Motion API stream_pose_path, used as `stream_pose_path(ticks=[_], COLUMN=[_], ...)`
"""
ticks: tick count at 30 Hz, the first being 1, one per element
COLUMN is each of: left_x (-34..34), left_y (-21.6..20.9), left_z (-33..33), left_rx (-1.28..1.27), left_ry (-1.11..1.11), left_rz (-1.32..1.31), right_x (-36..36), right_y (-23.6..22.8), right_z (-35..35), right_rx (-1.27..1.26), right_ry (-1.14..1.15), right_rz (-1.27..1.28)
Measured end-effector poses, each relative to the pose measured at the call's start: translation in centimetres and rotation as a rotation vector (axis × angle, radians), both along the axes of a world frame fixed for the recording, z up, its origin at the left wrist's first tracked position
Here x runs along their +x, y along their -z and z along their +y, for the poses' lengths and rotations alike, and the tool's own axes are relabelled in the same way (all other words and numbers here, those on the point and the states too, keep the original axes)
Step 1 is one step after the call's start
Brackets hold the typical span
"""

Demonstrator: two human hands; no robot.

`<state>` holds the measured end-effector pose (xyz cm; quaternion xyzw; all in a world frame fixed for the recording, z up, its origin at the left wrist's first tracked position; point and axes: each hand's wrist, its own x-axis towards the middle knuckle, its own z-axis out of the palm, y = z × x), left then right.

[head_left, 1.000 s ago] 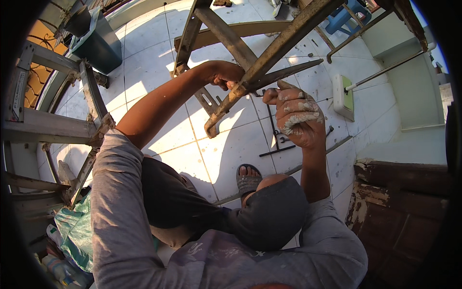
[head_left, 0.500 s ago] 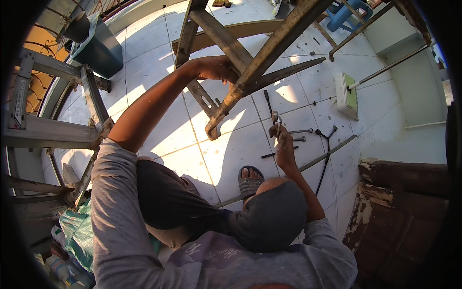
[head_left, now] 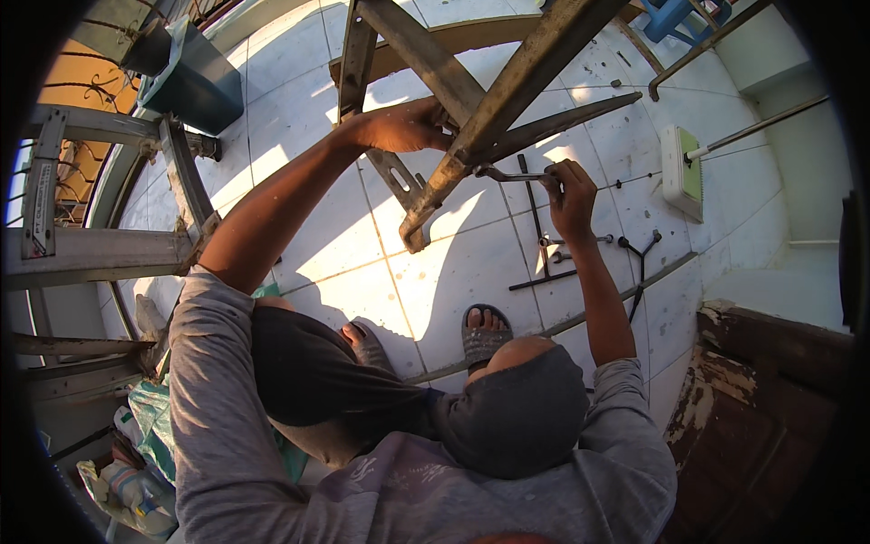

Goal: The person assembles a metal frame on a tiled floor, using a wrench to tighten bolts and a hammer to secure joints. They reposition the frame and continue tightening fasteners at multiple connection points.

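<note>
Since the wrench (head_left: 521, 176) in your right hand (head_left: 571, 199) looks like slim steel, expect it to feel fairly light and entirely rigid, with a shank that could slide a little under dusty fingers. The end farthest from its working head is the sensible hold, giving you the most leverage, and your fingers are there. The head is at the joint of the rust-stained metal frame (head_left: 499, 118); I cannot tell whether it is seated on a fastener. The frame should be far heavier and stiff, its scuffed tubing offering decent friction; the flat faces beside the joint look the surest place to steady it.

Your right forearm comes up from the lower right with the elbow bent, the fingers curled narrowly about the wrench's end. Your left arm stretches further forward, wrist bent, putting your left hand (head_left: 406, 129) beside the joint on the tube's left side. Its fingertips are partly hidden there, so I cannot tell whether they grip anything or merely brace.

Beneath, on the tiled floor (head_left: 362, 299), lie a T-handle wrench (head_left: 534, 213) and a Y-shaped wrench (head_left: 642, 258); farther off stands a dark green bin (head_left: 204, 91).
</note>
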<state>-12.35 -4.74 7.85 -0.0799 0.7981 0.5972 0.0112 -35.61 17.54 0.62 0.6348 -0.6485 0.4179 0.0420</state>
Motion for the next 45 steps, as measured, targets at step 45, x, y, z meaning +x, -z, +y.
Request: stream_pose_path(ticks=[45], left_x=[-2.1], left_y=[0.0], left_z=[0.3], left_rx=[0.282], left_ry=[0.003], left_rz=[-0.422], right_x=[7.1], right_y=[-16.0], right_z=[-0.4], right_rx=[0.235], right_ry=[-0.922], right_rz=[-2.807])
